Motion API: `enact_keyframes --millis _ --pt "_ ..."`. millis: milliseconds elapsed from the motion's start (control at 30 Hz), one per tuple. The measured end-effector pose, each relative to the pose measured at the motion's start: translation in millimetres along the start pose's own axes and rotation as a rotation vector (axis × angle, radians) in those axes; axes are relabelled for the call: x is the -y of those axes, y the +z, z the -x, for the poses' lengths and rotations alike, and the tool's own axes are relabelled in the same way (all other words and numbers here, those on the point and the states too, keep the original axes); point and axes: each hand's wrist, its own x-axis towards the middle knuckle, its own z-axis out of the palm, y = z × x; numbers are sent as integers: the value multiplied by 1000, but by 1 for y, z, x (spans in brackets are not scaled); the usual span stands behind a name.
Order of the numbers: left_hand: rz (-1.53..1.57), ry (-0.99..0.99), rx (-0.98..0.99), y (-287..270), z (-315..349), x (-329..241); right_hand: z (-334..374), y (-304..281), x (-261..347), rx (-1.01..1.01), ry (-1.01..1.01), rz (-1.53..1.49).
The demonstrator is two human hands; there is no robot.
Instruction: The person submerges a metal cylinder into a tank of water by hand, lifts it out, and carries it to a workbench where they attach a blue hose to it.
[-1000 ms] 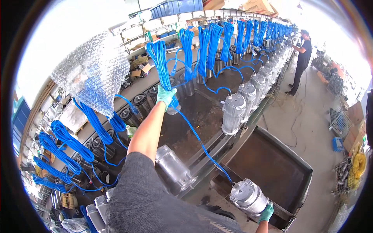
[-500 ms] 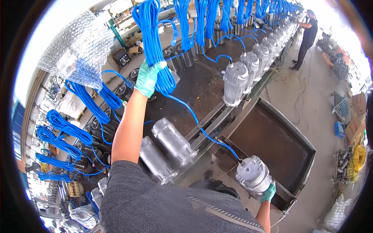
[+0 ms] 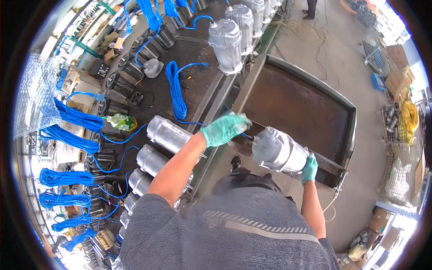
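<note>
Near the tray (image 3: 301, 101): right hand (image 3: 309, 169) held a motor (image 3: 278, 152).
Blue cord (image 3: 176, 92): left hand (image 3: 224, 129) overlapped it; grip couldn't be told.

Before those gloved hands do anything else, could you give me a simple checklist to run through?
1. Right hand on the silver housing: ok, it grips the end away from the cable.
2. Housing upright: not ok, it is tilted over, unlike the upright housings beyond.
3. Housing resting on the metal tray: cannot tell from this angle.
4. Blue cable coil set down: ok, it lies on the dark bench with no hand on it.
5. Left hand holding the cable: cannot tell, it is blurred and covers part of it.
</note>
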Motion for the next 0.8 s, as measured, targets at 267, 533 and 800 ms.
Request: enact_keyframes --millis 267,533,800 --pt "-52 -325 248 -7 -3 -15 -2 2 -11 -6 -9 20" --pt "-207 -473 -16 40 0 10 15 -20 38 -120 -222 697" --pt "-445 -673 142 95 -12 60 28 -14 74 -135 -84 1052"
